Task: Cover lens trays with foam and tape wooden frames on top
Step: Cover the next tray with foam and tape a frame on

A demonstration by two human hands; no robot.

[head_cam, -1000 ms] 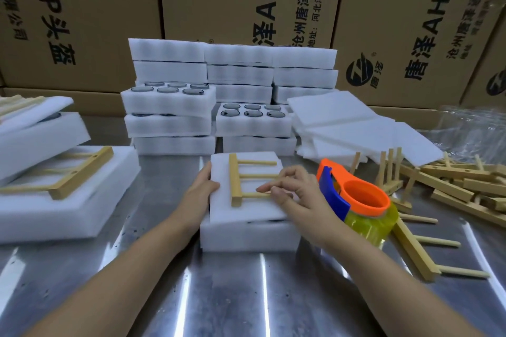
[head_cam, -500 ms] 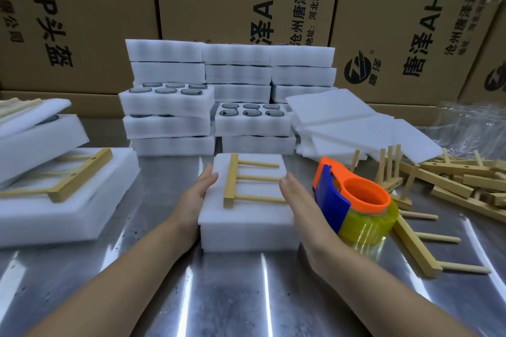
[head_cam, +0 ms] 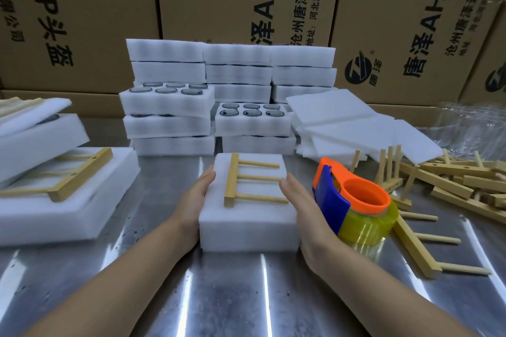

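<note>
Foam-covered tray (head_cam: 247,224): front centre of the worktop (head_cam: 219,295), between the two hands; the lenses are hidden under the foam cover.
Wooden frame (head_cam: 232,180): lies flat on the foam, crossbar to the left, three dowels pointing right. No tape visible on it yet.
Left hand (head_cam: 197,197): released, fingers extended, palm pressed flat against the tray's left side. Grips nothing.
Right hand (head_cam: 304,205): also released, fingers straight along the right side, tips near the dowel ends. Grips nothing.
Why held so: likely squaring cover and tray from both sides, so the edges line up and the frame sits centred before taping.
Tape dispenser (head_cam: 353,200): stands on the worktop just beside the right hand, probably parked there for a quick pick-up.
Loose frames (head_cam: 451,183): heaped to the right, near the dispenser.
Spare foam sheets (head_cam: 356,123): stacked behind the dispenser.
Open lens trays (head_cam: 252,117): stacked behind, still uncovered.
Stage: frame placed, taping not begun.
</note>
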